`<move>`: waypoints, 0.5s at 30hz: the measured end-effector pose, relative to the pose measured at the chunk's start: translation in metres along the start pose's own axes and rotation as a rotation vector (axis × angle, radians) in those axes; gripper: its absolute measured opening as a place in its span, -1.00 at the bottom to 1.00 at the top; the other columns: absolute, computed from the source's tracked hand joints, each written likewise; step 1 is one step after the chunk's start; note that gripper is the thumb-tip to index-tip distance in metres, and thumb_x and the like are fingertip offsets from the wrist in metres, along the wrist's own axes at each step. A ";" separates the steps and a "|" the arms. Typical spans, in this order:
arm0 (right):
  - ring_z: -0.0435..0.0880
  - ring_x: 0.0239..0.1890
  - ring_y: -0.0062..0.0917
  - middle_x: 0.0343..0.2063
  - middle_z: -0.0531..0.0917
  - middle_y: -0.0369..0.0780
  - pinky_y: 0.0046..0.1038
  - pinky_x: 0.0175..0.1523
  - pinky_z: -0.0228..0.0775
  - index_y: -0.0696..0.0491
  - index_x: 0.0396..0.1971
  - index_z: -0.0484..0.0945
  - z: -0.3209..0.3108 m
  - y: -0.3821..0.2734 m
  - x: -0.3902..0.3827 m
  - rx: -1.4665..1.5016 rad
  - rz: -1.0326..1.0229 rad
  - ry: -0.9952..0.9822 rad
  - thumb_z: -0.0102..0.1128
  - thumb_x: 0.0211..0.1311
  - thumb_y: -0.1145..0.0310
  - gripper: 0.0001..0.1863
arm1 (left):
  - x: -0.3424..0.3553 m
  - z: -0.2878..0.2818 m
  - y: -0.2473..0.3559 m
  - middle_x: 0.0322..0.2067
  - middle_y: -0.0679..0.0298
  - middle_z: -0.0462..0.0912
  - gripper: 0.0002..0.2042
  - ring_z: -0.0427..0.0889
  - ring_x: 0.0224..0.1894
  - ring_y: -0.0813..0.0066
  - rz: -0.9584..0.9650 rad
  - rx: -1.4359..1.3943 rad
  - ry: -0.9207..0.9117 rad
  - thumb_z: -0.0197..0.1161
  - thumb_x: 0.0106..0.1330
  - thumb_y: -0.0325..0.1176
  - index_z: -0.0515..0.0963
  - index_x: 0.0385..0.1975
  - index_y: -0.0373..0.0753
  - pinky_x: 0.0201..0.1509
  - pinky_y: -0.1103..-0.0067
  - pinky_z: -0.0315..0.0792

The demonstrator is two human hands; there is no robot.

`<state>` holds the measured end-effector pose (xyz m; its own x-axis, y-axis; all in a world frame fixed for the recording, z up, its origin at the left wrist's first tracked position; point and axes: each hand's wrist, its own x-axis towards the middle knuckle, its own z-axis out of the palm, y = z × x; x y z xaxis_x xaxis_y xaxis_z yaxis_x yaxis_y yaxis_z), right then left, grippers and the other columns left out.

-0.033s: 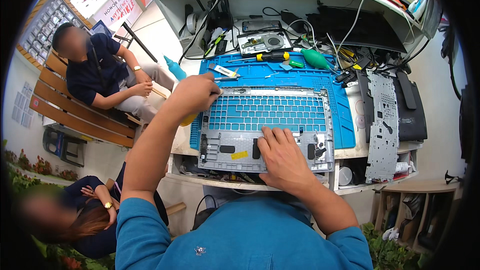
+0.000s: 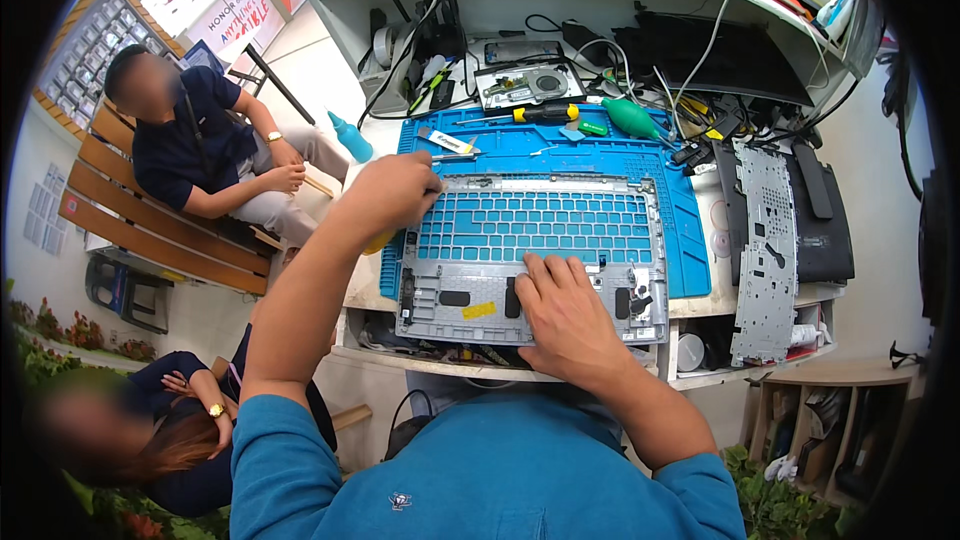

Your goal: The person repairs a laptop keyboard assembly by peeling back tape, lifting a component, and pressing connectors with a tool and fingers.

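One small shift by the left hand point(image 2: 390, 190), pinch unreadable; right hand point(image 2: 568, 318) lay spread on the unmoved laptop frame point(image 2: 436, 319).

Slatted wooden bench point(image 2: 140, 237), pale floor point(image 2: 310, 55)

Passable: the blue mat point(image 2: 688, 250) right of the keyboard frame point(image 2: 490, 272) — screwdriver point(image 2: 545, 114) and green bulb point(image 2: 632, 118) obstruct behind.
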<state>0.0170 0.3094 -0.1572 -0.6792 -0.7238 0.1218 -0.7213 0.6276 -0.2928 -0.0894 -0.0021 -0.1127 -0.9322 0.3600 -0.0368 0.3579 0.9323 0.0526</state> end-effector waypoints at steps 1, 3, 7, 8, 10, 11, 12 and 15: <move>0.50 0.38 -0.07 0.38 0.53 0.09 -0.07 0.59 0.23 0.27 0.15 0.56 0.000 0.000 0.000 -0.001 0.003 -0.004 0.76 -0.12 0.23 -0.18 | 0.000 0.001 0.004 -0.13 0.16 0.76 -0.81 0.81 -0.07 0.05 0.010 0.030 -0.007 0.43 0.42 -0.30 0.90 -0.10 -0.16 0.09 0.22 0.66; 0.50 0.38 -0.07 0.39 0.53 0.09 -0.08 0.58 0.23 0.27 0.15 0.56 0.000 0.001 0.000 -0.002 0.007 -0.012 0.76 -0.13 0.23 -0.18 | -0.001 -0.008 0.004 -0.13 0.16 0.76 -0.81 0.81 -0.07 0.05 0.003 0.012 -0.028 0.43 0.42 -0.31 0.90 -0.11 -0.17 0.08 0.22 0.66; 0.50 0.38 -0.08 0.39 0.53 0.08 -0.08 0.58 0.24 0.27 0.14 0.57 -0.001 -0.001 0.001 -0.003 0.006 -0.008 0.77 -0.13 0.23 -0.18 | 0.000 -0.003 0.005 -0.13 0.15 0.77 -0.82 0.81 -0.07 0.05 0.016 0.016 -0.016 0.43 0.41 -0.31 0.90 -0.13 -0.17 0.07 0.21 0.66; 0.50 0.38 -0.08 0.39 0.54 0.08 -0.08 0.58 0.24 0.27 0.14 0.57 0.000 0.000 0.000 -0.003 0.008 -0.010 0.77 -0.13 0.23 -0.18 | -0.001 -0.005 0.004 -0.13 0.15 0.77 -0.82 0.81 -0.07 0.04 0.017 0.002 -0.009 0.43 0.41 -0.31 0.89 -0.13 -0.18 0.07 0.22 0.66; 0.50 0.37 -0.10 0.37 0.54 0.07 -0.08 0.57 0.24 0.24 0.15 0.57 0.000 0.000 0.000 -0.021 0.006 -0.015 0.77 -0.11 0.20 -0.18 | -0.003 -0.012 0.002 -0.13 0.15 0.77 -0.82 0.81 -0.07 0.04 0.018 -0.026 0.003 0.43 0.40 -0.31 0.89 -0.13 -0.18 0.07 0.22 0.66; 0.51 0.37 -0.13 0.36 0.55 0.05 -0.08 0.56 0.24 0.21 0.16 0.57 0.000 0.000 0.001 -0.040 0.002 -0.018 0.78 -0.09 0.17 -0.18 | -0.002 -0.010 0.001 -0.14 0.15 0.77 -0.82 0.81 -0.06 0.05 0.015 -0.019 -0.006 0.43 0.41 -0.30 0.89 -0.13 -0.18 0.08 0.22 0.66; 0.51 0.36 -0.15 0.35 0.56 0.04 -0.08 0.55 0.23 0.19 0.17 0.57 0.001 -0.001 0.001 -0.059 -0.001 -0.021 0.79 -0.08 0.14 -0.17 | 0.001 -0.008 -0.002 -0.14 0.15 0.77 -0.81 0.81 -0.06 0.05 0.012 -0.013 -0.015 0.43 0.41 -0.29 0.90 -0.13 -0.17 0.08 0.23 0.66; 0.52 0.35 -0.15 0.36 0.55 0.04 -0.09 0.54 0.24 0.19 0.19 0.57 0.001 0.001 0.000 -0.066 0.002 -0.026 0.79 -0.08 0.15 -0.16 | 0.004 -0.012 0.001 -0.14 0.17 0.77 -0.81 0.81 -0.05 0.08 0.015 0.023 -0.055 0.42 0.43 -0.28 0.90 -0.13 -0.16 0.08 0.25 0.65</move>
<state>0.0159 0.3099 -0.1583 -0.6773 -0.7294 0.0961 -0.7282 0.6459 -0.2294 -0.0930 -0.0001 -0.1009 -0.9227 0.3747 -0.0909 0.3736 0.9271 0.0302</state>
